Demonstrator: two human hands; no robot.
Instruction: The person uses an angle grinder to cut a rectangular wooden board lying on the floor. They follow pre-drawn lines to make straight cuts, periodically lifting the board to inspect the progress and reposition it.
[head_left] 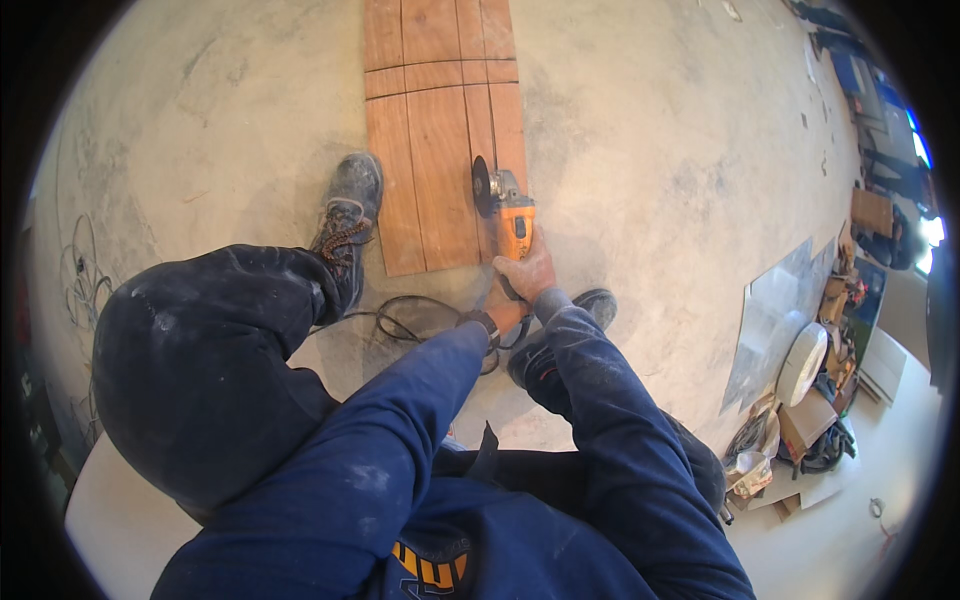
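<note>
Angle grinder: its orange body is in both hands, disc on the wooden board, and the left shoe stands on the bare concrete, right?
Not quite. The head view shows the left shoe planted on the wooden board, not on concrete. The rest holds: both hands grip the orange angle grinder, disc on the board.

The flat brown wooden board point(440, 130) is lying on the dusty grey concrete floor point(650, 150). The orange-bodied angle grinder point(505, 210) is resting on its near right part. The scuffed grey work boot point(348, 225) is standing just left of the board. The looped black power cable point(410, 320) is lying behind the board's near end.
</note>
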